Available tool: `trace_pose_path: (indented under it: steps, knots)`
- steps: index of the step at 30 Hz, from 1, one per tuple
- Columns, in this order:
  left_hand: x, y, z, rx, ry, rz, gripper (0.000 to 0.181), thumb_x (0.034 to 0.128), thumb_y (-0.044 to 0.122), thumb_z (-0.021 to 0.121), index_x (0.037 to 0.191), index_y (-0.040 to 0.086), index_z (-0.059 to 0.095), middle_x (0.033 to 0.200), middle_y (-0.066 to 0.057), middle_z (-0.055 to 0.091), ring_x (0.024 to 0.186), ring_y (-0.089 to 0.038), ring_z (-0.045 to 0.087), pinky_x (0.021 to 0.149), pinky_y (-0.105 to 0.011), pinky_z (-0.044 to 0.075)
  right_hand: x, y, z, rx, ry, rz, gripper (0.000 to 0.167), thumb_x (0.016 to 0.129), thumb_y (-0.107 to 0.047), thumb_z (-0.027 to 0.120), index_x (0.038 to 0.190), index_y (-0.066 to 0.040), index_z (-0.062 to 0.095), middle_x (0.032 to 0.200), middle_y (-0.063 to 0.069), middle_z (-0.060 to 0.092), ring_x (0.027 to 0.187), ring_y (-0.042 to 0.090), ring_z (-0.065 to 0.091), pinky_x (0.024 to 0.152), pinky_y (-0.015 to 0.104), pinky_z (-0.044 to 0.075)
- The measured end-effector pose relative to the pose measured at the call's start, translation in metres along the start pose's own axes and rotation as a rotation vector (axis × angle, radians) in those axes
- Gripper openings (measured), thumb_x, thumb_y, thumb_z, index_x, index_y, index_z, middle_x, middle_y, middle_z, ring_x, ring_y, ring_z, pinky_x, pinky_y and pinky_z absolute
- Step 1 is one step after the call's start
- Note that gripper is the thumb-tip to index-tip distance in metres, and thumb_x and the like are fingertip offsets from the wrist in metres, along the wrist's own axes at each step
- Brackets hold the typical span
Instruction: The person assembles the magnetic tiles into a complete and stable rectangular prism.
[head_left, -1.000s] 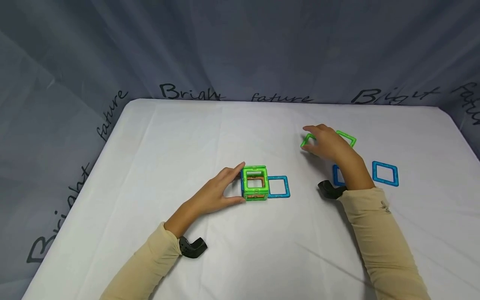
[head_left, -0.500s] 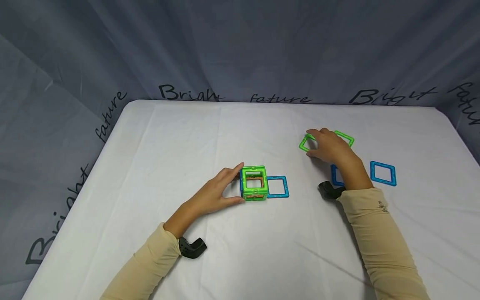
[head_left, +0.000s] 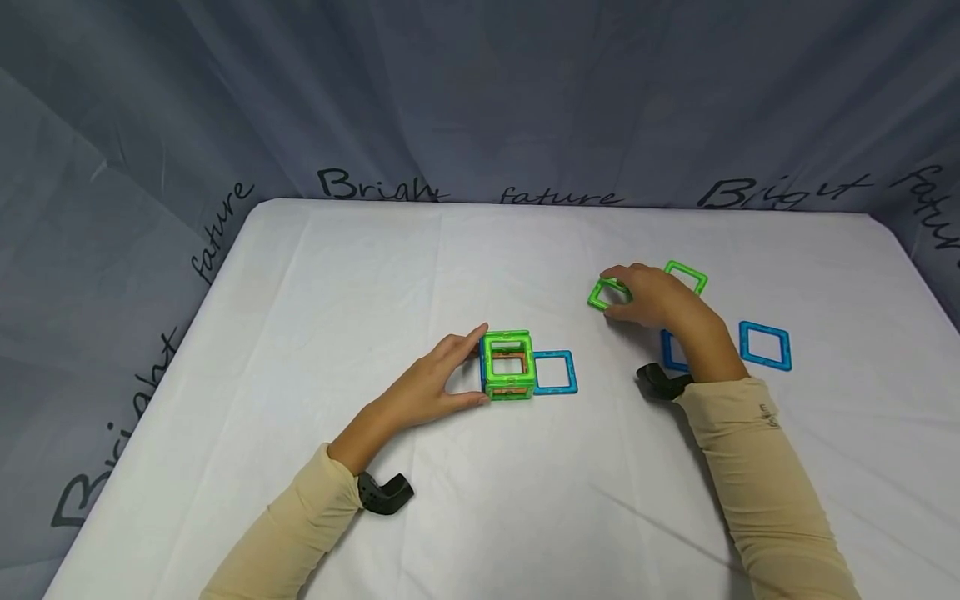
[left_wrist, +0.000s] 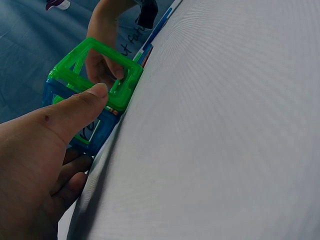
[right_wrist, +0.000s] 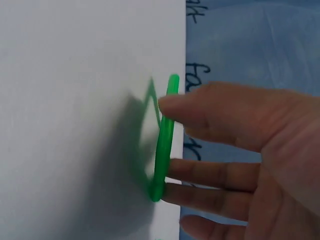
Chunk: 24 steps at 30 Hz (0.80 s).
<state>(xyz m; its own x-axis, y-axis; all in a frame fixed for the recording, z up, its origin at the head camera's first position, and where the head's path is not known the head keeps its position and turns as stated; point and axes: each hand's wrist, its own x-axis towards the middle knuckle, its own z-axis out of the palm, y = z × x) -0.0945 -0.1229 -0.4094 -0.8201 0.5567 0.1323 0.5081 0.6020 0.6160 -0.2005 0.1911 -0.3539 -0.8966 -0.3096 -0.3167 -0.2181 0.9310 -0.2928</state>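
Note:
My left hand (head_left: 431, 385) grips the left side of a small cube of magnetic tiles (head_left: 510, 384), thumb at the near side and fingers at the far side. Green, blue and orange frames make up the cube. A flat blue square tile (head_left: 573, 372) lies against its right side. Farther right and back, my right hand (head_left: 651, 298) pinches a green square magnetic tile (head_left: 596, 306) between thumb and fingers. In the right wrist view this green tile (right_wrist: 163, 145) appears edge-on, above its shadow on the cloth.
Behind the right hand lies another green square tile (head_left: 687, 269), partly covered. One blue square tile (head_left: 787, 350) lies right of the right wrist; a second blue tile (head_left: 667, 350) is half hidden by the forearm. A grey curtain (head_left: 480, 100) hangs behind the white table (head_left: 360, 275).
My right hand has moved slightly left and nearer with the green tile, whose tilt has changed. The left hand and the cube stay in place.

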Motion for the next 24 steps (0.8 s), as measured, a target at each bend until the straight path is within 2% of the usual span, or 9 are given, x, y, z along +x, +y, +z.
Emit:
trace_pose_path:
  steps: [6,15,24]
  knots:
    - [0.0,0.001,0.0,0.003,-0.005,-0.008,0.09,0.0777,0.034,0.072,0.147,0.021,0.017,0.122,-0.006,0.047,0.114,-0.016,0.051,0.097,-0.037,0.042,-0.005,-0.009,0.0,0.039,-0.045,-0.064,0.054,0.083,-0.022,0.064,0.131,-0.004,0.046,0.125,0.025,0.051,0.113,0.038,0.048,0.091,0.053,0.041]
    - [0.001,0.0,0.001,-0.007,-0.001,0.008,0.089,0.0779,0.034,0.072,0.147,0.022,0.017,0.122,-0.006,0.047,0.114,-0.016,0.051,0.096,-0.037,0.042,-0.01,-0.02,0.005,0.066,-0.064,-0.157,0.049,0.082,-0.021,0.065,0.126,-0.005,0.052,0.119,0.023,0.057,0.109,0.035,0.052,0.09,0.05,0.042]
    - [0.0,-0.001,0.001,-0.008,-0.005,-0.003,0.089,0.0778,0.035,0.071,0.147,0.022,0.017,0.123,-0.006,0.046,0.115,-0.016,0.051,0.096,-0.037,0.042,-0.013,-0.03,0.006,0.13,-0.106,-0.285,0.045,0.083,-0.022,0.062,0.124,-0.007,0.054,0.111,0.015,0.063,0.103,0.029,0.057,0.086,0.046,0.045]
